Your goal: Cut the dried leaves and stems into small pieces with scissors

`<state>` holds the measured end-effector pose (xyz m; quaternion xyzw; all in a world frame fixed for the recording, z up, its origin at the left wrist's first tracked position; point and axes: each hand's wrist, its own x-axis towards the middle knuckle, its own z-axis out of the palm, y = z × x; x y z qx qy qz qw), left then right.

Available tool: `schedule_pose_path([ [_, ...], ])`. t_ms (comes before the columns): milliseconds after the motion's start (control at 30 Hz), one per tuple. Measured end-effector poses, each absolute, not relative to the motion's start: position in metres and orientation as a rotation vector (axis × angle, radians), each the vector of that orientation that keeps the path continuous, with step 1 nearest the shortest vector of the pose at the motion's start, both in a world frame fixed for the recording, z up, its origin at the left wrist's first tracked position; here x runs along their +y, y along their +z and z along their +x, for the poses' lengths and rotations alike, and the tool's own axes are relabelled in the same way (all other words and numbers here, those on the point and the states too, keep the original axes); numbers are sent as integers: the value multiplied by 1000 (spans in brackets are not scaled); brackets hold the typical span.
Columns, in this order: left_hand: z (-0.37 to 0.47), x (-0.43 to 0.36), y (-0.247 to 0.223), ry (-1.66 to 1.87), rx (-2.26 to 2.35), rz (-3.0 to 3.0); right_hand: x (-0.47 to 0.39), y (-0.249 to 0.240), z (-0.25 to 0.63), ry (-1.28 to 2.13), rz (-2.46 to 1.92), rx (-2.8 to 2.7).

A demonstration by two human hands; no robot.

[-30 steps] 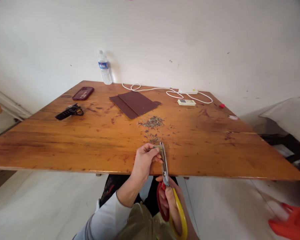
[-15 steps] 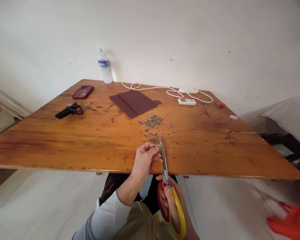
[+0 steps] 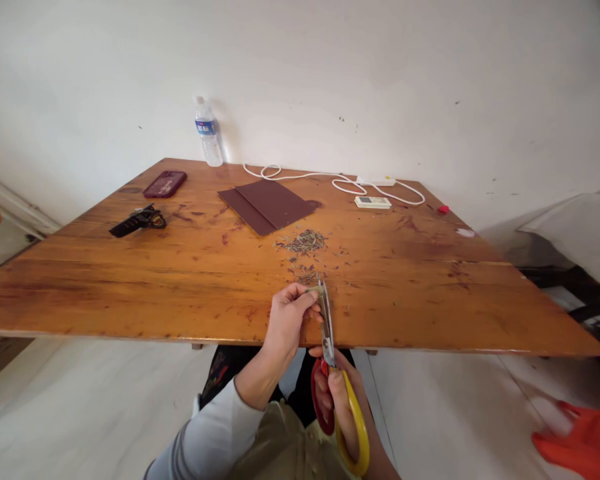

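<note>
My left hand (image 3: 287,317) is closed in a pinch on a small olive-tan piece of sheet (image 3: 314,290), mostly covered by the fingers. Beside those fingertips are the slightly parted blades of the scissors (image 3: 329,327), pointing away from me. Their red and yellow handles are in my right hand (image 3: 343,400), whose fingers wrap through the loops. Just beyond the blade tips lies a heap of thin clippings (image 3: 306,241), with loose bits scattered nearer to me. Two dark maroon sheets (image 3: 273,203), one overlapping the other, lie behind the heap.
On the left of the wooden table (image 3: 190,293) are a maroon phone (image 3: 165,184) and a black strap-like item (image 3: 137,221). A water bottle (image 3: 209,133) stands at the wall. Back right are a white cable (image 3: 310,176), a power strip (image 3: 376,181) and a remote (image 3: 373,202).
The scissor blades have spread apart a little and the handles have parted with them. My left hand holds almost the same place and keeps its pinch.
</note>
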<state>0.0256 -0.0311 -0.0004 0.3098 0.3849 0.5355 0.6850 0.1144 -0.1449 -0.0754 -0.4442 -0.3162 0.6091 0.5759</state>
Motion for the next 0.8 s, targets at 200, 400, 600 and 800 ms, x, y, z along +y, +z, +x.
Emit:
schedule_pose_path([
  [200,25,-30,-2,1182,876,694,-141,-62,104,1439,-1024,-643],
  [400,25,-29,-4,1169,865,706,-141,-60,105,1439,-1036,-642],
  [600,24,-29,-5,1164,841,693,-141,-58,107,1446,-1090,-655],
  [800,25,-31,-3,1201,853,695,-143,-63,105,1406,-1026,-726],
])
